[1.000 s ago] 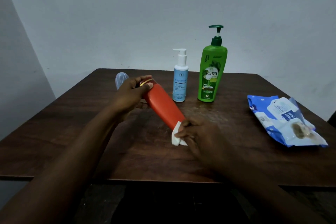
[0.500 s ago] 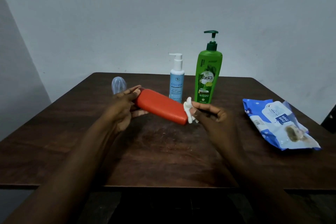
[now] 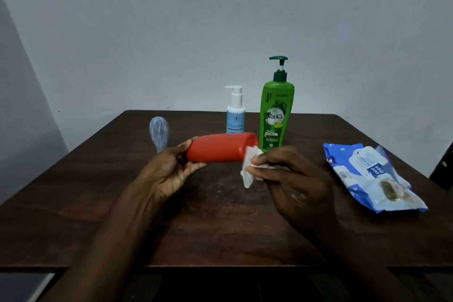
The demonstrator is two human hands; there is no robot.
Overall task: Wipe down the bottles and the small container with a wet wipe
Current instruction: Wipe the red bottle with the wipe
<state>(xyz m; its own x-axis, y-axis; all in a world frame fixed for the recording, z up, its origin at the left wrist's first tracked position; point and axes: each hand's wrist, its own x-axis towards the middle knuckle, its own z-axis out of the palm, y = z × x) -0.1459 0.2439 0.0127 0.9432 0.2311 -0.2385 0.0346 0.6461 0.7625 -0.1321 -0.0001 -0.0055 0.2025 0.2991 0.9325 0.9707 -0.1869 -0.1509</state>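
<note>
1. Here, the left hand (image 3: 171, 169) grips one end of a smooth orange-red plastic bottle (image 3: 220, 152), fingers curled under it and the thumb over the top. That end is hidden in the hand.
2. The right hand (image 3: 294, 179) pinches a crumpled white wet wipe (image 3: 250, 169) between thumb and fingertips. The wipe touches the bottle's free right end at its lower edge.
3. The orange-red bottle is held off the dark wooden table (image 3: 98, 203), near its middle. It lies almost level, with its long axis running left to right across the view. The free end points right and slightly away, towards the green bottle.
4. Judging by this, the wiping of this bottle is under way and has reached its right end. I cannot tell how much of its body is already clean.
5. Behind it, a small pale-blue bottle with a white pump (image 3: 235, 117) and a tall green pump bottle (image 3: 277, 115) stand upright side by side.
6. A small clear plastic container (image 3: 159, 133) stands at the back left, apart from both hands.
7. Nothing shows whether these three have been wiped, so they probably remain to be done.
8. A blue and white soft pack of wipes (image 3: 372, 176) lies flat at the right, well apart from the bottles.
</note>
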